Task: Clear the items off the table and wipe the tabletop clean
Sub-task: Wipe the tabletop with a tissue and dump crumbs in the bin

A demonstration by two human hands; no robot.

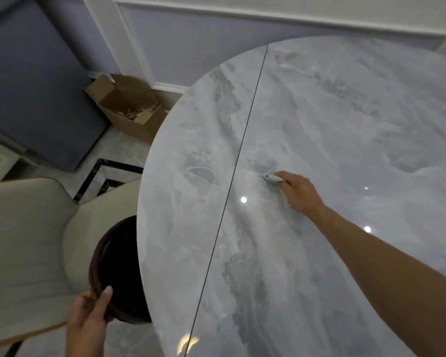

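Note:
A round grey marble tabletop [345, 130] with a dark seam running across it fills the right of the view. My right hand [300, 193] reaches out over the middle of it, fingers closed on a small pale cloth [271, 178] pressed flat against the surface just right of the seam. My left hand [88, 320] is at the lower left, gripping the rim of a dark brown round bin [101, 256] held just beside and below the table's left edge. The bin's inside is too dark to see into.
A cream upholstered chair [23, 240] stands at the left, close to the bin. An open cardboard box [129, 109] with scraps sits on the floor by the wall. A blue-grey cabinet [34, 81] fills the upper left.

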